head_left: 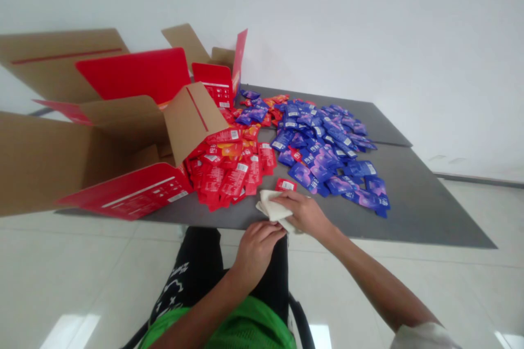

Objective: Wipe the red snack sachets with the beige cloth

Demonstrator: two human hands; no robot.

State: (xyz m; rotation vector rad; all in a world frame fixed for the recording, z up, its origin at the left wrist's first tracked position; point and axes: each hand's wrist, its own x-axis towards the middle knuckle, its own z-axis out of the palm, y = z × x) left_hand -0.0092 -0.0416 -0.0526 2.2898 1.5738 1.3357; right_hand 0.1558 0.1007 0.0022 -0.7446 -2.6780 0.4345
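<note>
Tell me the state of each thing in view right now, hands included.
Left hand: curled, at the cloth's lower edge.
Right hand: fingers curled over the cloth.
White cloth: crumpled, between the hands.
Cardboard box: open, flaps spread.
Red sachets: loose heap beside the box.
Blue sachets: loose, spread across the tabletop.
Grey tabletop: bearing the box and sachets.

Two hands (256, 253) (305, 215), one cloth (275, 211) — two sachet heaps (227, 172) (319, 152), one carton (123, 131).

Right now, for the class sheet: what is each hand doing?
Left hand: curled against the white cloth; grip unclear.
Right hand: holding the white cloth.
</note>
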